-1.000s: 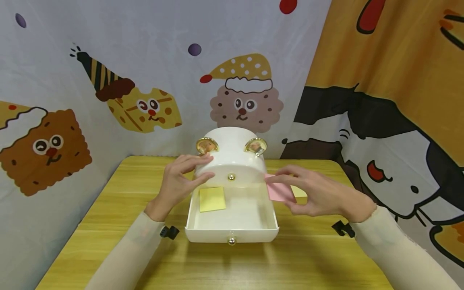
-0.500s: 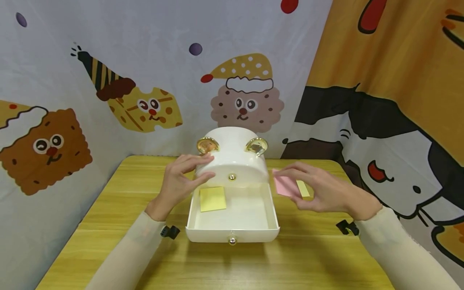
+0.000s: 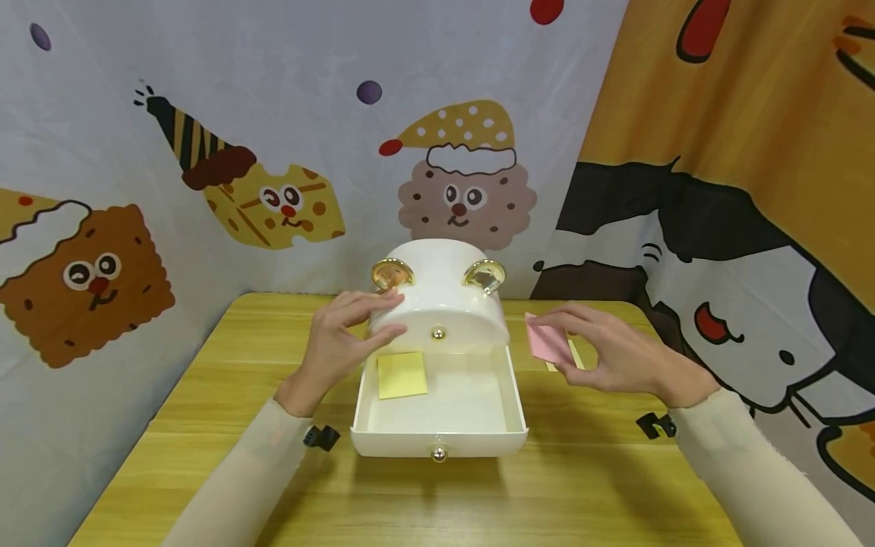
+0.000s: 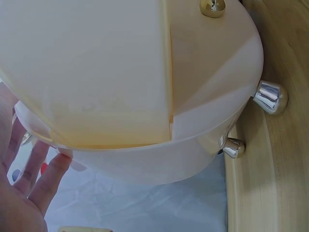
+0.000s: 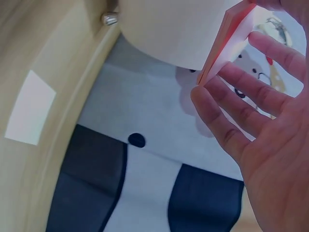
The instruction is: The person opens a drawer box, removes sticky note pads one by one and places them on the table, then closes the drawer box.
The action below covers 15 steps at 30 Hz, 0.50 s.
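A white rounded drawer box point(image 3: 444, 281) with gold ears stands at mid-table, its lower drawer point(image 3: 475, 395) pulled out. A yellow sticky note pad point(image 3: 402, 375) lies in the drawer's left part. My left hand point(image 3: 342, 330) holds the box's upper left side, its thumb over the front; in the left wrist view the fingertips point(image 4: 58, 162) touch the rim. To the right of the box, my right hand point(image 3: 608, 349) pinches a pink sticky note pad point(image 3: 549, 340) between thumb and fingers; the right wrist view shows this pad point(image 5: 227, 41) edge-on.
A pale yellow sticky note pad point(image 3: 577, 355) lies on the wooden table point(image 3: 581, 471), partly hidden by the right hand and pink pad. Behind the table hangs a cartoon-printed curtain point(image 3: 301, 68). A gold knob point(image 3: 439, 454) juts from the drawer's front.
My right hand has moved right with the pink sticky note pad, away from the drawer's edge and over the yellow pad. The left hand and the box stay in place.
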Each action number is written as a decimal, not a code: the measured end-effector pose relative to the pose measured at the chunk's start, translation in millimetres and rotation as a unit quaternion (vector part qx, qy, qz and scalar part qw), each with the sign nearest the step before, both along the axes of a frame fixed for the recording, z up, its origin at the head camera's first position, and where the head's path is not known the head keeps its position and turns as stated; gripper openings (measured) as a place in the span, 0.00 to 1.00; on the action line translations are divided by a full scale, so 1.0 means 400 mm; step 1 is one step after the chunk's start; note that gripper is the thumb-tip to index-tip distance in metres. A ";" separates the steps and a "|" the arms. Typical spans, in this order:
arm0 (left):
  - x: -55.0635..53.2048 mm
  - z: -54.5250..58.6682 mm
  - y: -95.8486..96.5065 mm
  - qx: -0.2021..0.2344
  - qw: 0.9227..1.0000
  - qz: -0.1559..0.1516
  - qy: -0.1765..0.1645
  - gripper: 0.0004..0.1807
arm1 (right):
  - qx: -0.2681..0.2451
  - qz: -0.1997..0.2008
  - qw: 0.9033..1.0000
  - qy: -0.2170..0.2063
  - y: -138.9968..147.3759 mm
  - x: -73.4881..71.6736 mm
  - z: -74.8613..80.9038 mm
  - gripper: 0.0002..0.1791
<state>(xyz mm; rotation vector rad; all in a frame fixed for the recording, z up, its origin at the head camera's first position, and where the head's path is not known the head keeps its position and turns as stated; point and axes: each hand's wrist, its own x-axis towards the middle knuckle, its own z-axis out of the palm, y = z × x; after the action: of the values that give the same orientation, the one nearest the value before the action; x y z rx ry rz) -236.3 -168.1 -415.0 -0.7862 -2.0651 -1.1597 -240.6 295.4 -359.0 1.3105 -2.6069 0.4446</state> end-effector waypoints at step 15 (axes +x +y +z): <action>-0.001 -0.002 0.003 0.007 1.000 -0.004 0.004 0.28 | -0.022 -0.023 0.999 -0.042 0.044 -0.055 -0.111 0.45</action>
<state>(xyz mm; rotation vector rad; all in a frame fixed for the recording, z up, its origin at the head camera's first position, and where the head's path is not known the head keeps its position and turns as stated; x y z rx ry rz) -236.9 -167.0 -415.7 -0.7935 -2.0468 -1.1715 -262.8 312.9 -403.3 1.2405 -2.6726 0.5571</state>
